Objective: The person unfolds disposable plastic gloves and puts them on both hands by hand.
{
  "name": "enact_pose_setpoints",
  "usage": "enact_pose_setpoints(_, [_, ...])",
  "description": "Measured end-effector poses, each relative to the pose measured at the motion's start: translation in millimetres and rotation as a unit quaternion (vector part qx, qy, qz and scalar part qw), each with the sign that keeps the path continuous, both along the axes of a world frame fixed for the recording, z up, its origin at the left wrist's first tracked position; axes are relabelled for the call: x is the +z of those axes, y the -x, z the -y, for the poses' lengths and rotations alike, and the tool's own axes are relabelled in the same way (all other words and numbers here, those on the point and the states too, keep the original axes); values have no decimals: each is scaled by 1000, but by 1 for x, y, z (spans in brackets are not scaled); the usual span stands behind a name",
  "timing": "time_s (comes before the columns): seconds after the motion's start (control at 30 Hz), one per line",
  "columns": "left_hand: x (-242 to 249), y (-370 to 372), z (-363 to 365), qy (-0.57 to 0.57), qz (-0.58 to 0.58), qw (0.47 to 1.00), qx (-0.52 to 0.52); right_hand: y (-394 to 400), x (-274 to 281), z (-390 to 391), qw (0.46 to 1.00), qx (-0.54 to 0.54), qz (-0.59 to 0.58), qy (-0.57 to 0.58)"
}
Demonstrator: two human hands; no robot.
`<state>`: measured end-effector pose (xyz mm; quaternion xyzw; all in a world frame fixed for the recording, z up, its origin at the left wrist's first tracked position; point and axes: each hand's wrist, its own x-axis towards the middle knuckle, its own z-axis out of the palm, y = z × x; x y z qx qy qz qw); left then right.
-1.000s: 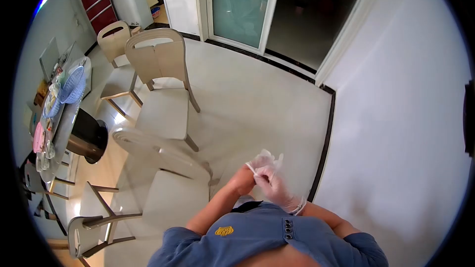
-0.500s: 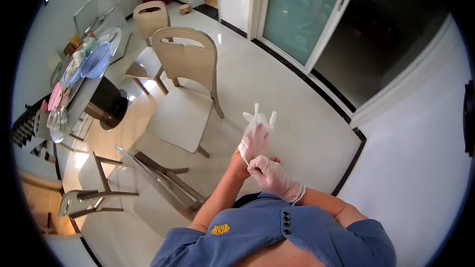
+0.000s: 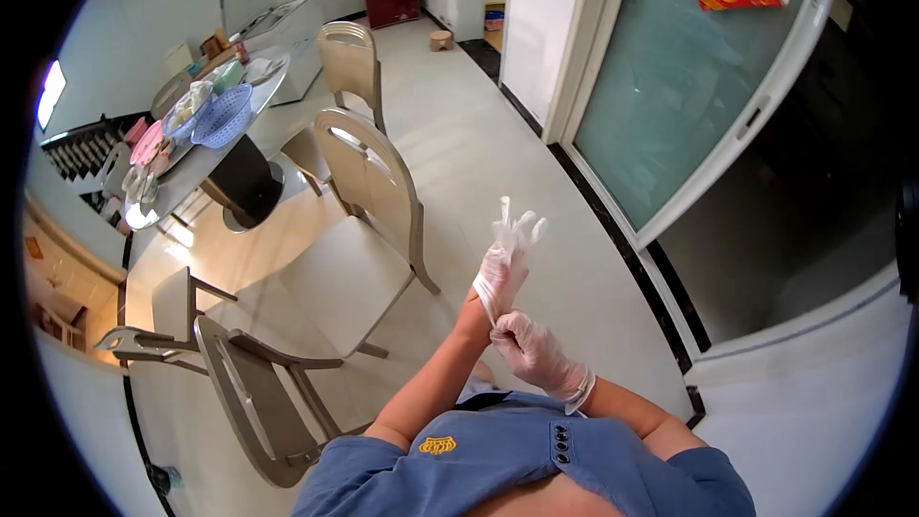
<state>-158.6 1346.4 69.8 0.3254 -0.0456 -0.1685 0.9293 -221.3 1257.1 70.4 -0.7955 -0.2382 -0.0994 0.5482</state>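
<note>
A thin white translucent glove point(image 3: 518, 230) covers much of my left hand point(image 3: 500, 273). That hand points away from me with its fingers stretched out, and the glove's fingertips stick up loose and partly unfilled. My right hand point(image 3: 536, 352) wears a glove of the same kind, its rolled cuff around the wrist. Its fingers are closed on the edge of the left glove, pulling the stretched cuff at the left wrist. Both hands are in front of my blue shirt point(image 3: 498, 455).
Beige chairs point(image 3: 369, 172) stand ahead and to the left; another chair point(image 3: 258, 402) is nearer. A round table point(image 3: 177, 182) holds blue baskets point(image 3: 223, 117) and pink items. At right is a sliding glass door point(image 3: 689, 86), with a white wall point(image 3: 814, 412) beside me.
The left glove's cuff has come further down, from the hand toward the wrist. My right hand keeps its hold on it. The view has turned, so the room appears shifted right.
</note>
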Motion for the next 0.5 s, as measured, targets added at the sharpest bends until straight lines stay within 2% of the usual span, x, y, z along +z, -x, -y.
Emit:
enact_pose_setpoints(0.13, [-26,-73,26,-9,68,995,78,-72,0,29,999,29,-16,-27])
enact_pose_setpoints(0.2, [-29,-113,38,74,43,992,93,-115,-3,41,998,49,0,-27])
enact_pose_setpoints(0.23, [-40,-143,43,74,49,991,100,-138,-4,46,998,58,13,-26])
enact_pose_setpoints(0.27, [-61,-180,49,-242,183,943,133,-161,-7,51,998,63,17,-26])
enact_pose_setpoints(0.3, [-58,-211,55,-391,245,876,141,-184,-8,56,997,73,19,-17])
enact_pose_setpoints(0.33, [-53,-243,61,-526,298,781,157,-208,-5,62,997,80,23,-7])
enact_pose_setpoints(0.43, [-45,-313,87,-507,356,778,104,-269,10,79,996,89,2,19])
enact_pose_setpoints(0.47, [-51,-341,94,-406,334,843,113,-292,11,88,995,102,-4,22])
enact_pose_setpoints(0.5, [-47,-361,98,-355,319,871,116,-313,13,94,994,105,-6,20])
